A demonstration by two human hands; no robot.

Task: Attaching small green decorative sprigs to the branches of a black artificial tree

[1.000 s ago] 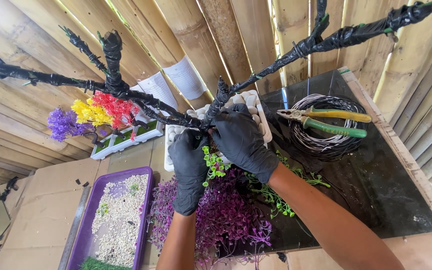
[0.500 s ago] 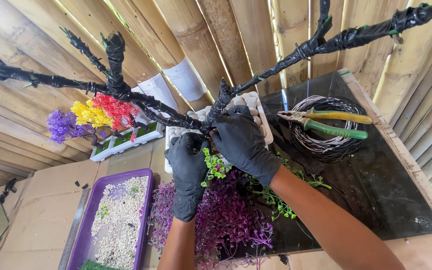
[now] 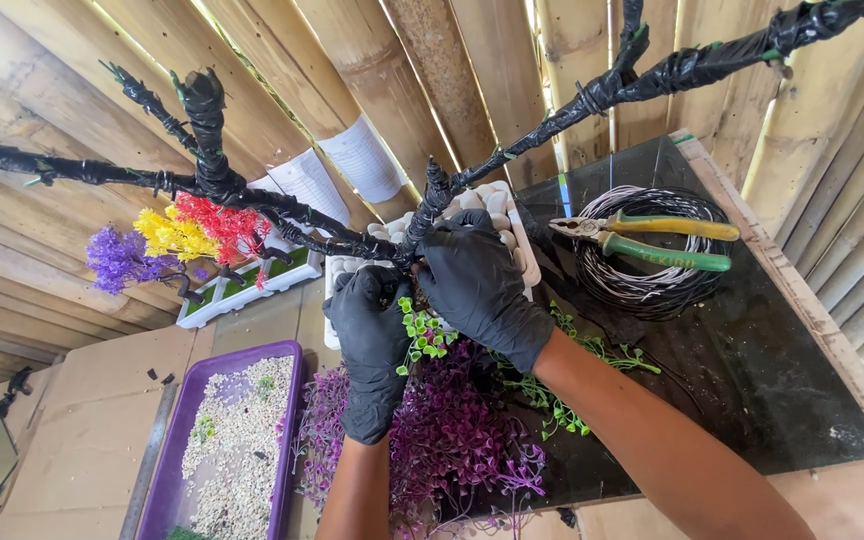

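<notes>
Biggest thing in shot: the black tape-wrapped branch frame (image 3: pixel 282 215), a knobbly, glossy skeleton whose arms sweep from the far left edge, dip to a fork at centre frame, then climb to the upper right corner. That fork sits right at the grip, and the long arms run out left and right from it, with the trunk coming down into the palms.

Behind it stands a bamboo wall (image 3: pixel 352 60), smooth and pale. Lower right lies a dark tabletop (image 3: pixel 772 380), with a heap of purple plastic foliage (image 3: pixel 442 440) at lower centre.

Both hands wear black rubbery gloves. The right hand (image 3: pixel 482 285) is clamped over the fork from above; the left hand (image 3: pixel 372 330) is curled round the stem just below, a green sprig (image 3: pixel 420 335) between them.

Right of centre, a wire coil (image 3: pixel 642 280) carries green-handled pliers (image 3: pixel 652 240). Lower left, a purple tray (image 3: pixel 167 470) of pale gravel.
</notes>
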